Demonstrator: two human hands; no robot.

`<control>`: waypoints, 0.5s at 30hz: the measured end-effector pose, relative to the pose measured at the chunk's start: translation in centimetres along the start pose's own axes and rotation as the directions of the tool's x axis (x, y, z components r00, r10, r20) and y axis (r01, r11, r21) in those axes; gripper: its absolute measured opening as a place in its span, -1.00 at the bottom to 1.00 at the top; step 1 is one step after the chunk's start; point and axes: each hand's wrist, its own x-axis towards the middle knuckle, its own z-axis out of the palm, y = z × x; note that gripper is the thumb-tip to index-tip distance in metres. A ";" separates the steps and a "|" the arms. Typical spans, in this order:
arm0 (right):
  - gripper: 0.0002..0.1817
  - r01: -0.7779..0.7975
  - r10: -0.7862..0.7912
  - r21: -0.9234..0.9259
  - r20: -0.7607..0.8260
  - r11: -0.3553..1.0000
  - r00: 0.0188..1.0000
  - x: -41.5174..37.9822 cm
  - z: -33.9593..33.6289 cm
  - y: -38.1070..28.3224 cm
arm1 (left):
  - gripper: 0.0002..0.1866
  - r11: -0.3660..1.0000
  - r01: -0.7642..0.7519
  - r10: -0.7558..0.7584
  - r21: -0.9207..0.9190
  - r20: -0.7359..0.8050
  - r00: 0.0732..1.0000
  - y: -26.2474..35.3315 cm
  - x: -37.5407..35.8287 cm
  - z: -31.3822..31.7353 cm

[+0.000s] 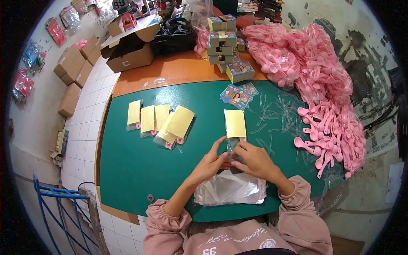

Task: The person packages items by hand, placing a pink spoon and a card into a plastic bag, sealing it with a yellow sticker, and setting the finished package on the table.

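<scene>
A clear plastic bag (230, 144) with a yellow card (236, 123) inside lies on the green table in front of me. Something pink shows below the card. My left hand (213, 160) grips the bag's lower end from the left, fingers bent around it. From the other side my right hand (255, 160) pinches the same end, and the hands nearly meet there. A stack of flat clear bags (231, 190) lies just under my wrists. The fingers partly hide the bag's mouth.
Several filled bags with yellow cards (180, 123) lie on the left. Printed cards (236, 97) are fanned beyond the bag, near stacked card bundles (240, 71). Clear plastic strips (278, 112) and loose pink spoons (325, 136) cover the right side, below large bags of spoons (314, 59).
</scene>
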 end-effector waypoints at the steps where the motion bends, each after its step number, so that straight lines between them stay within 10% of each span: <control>1: -0.79 -0.002 0.002 -0.002 -0.001 1.000 1.000 0.0 0.2 0.0 | -0.48 1.000 0.000 0.000 0.000 0.003 1.000 0.0 -0.1 0.1; 6: -0.81 0.000 0.000 0.000 0.031 1.000 1.000 0.1 0.9 0.5 | -0.50 0.934 -0.016 0.054 0.358 -0.096 0.994 0.4 -0.3 0.6; 15: -0.83 0.204 -0.211 0.059 0.164 0.977 0.964 -0.1 -0.1 0.6 | -0.63 0.998 -0.044 0.047 0.050 -0.053 0.998 -0.7 0.9 -0.6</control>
